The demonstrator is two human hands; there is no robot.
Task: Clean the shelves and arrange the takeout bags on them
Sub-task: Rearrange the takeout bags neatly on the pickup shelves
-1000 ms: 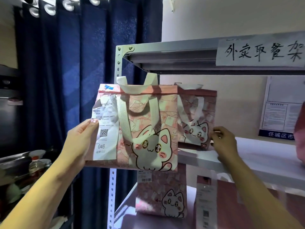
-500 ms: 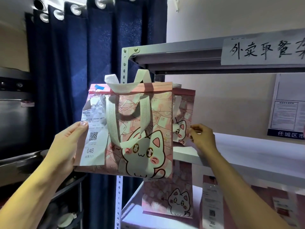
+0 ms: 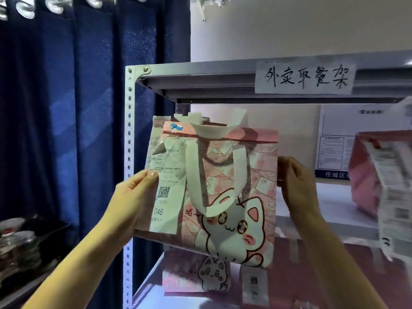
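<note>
A pink takeout bag (image 3: pixel 225 181) with a white cat print, cream handles and a receipt marked 046 is held up in front of the middle shelf (image 3: pixel 334 210) of a grey metal rack. My left hand (image 3: pixel 136 197) grips its left edge over the receipt. My right hand (image 3: pixel 294 181) grips its right edge. The bag behind it on that shelf is almost fully hidden. Another pink bag (image 3: pixel 379 175) stands on the shelf at the right, blurred. Below, a cat-print bag (image 3: pixel 200 275) and a receipt-tagged bag (image 3: pixel 289 275) sit on the lower shelf.
The rack's perforated upright (image 3: pixel 128 152) stands just left of the held bag. A handwritten paper sign (image 3: pixel 305 78) is taped to the top shelf rail. A dark blue curtain (image 3: pixel 78 108) hangs at the left, with jars and dishes (image 3: pixel 17 241) low beside it. Notices (image 3: pixel 334 150) hang on the wall.
My right hand left the bag on the shelf and took hold of the held bag's right edge. The held bag moved right, now covering the shelf bag.
</note>
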